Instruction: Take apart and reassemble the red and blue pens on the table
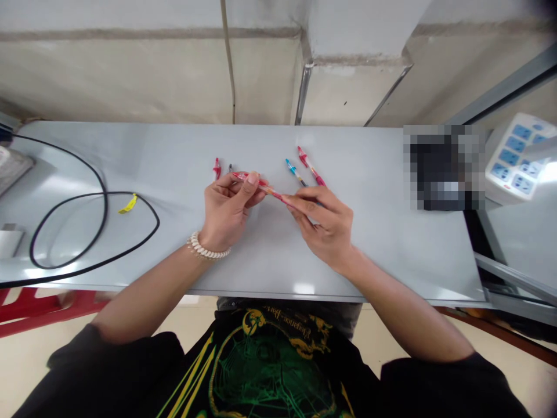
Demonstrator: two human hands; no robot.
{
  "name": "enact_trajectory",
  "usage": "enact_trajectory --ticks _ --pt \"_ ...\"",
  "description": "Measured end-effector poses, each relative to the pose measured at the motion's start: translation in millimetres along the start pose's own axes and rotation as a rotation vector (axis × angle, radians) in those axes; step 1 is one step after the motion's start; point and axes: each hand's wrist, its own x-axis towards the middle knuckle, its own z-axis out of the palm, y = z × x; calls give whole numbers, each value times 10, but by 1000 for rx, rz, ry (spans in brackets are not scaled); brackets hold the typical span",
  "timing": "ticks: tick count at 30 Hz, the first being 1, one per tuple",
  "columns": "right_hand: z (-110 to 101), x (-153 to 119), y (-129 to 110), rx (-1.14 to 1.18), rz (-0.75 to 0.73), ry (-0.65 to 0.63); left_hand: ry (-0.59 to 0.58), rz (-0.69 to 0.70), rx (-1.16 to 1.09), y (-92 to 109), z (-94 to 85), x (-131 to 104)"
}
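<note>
Between my two hands a red pen [270, 190] is held above the table, slanting down to the right. My left hand [230, 209] pinches its clip end between thumb and fingers. The fingertips of my right hand [322, 223] close on its other end. Beyond my right hand lie a blue pen [295, 169] and another red pen [310, 164], side by side. Behind my left hand, the tops of a red pen [217, 168] and a dark-tipped pen [230, 168] show; my hand hides the rest.
A black cable [104, 197] with a yellow tag [128, 204] loops over the left of the white table [374, 157]. At the right are a blurred-out dark object [435, 171] and a power strip [517, 159]. A red stool [47, 307] stands below at left.
</note>
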Motion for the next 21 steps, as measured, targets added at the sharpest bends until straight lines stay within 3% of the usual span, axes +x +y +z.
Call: enact_trajectory --ticks 3,7,11,14,18,21 --pt "-33 41 -49 128 225 -57 5 10 -20 -8 -2 14" --pt "-64 85 -71 188 223 -19 4 -12 -43 -18 2 21" --pt "-70 86 -52 229 350 -56 -3 -16 -36 -22 3 19" --pt "-83 84 -52 185 300 -31 -10 -12 -10 -25 -4 23" --pt "-93 89 -63 258 380 -71 -25 -13 -17 -36 -14 35" --pt "-85 84 -58 214 287 -49 -23 -19 -7 -38 -16 40"
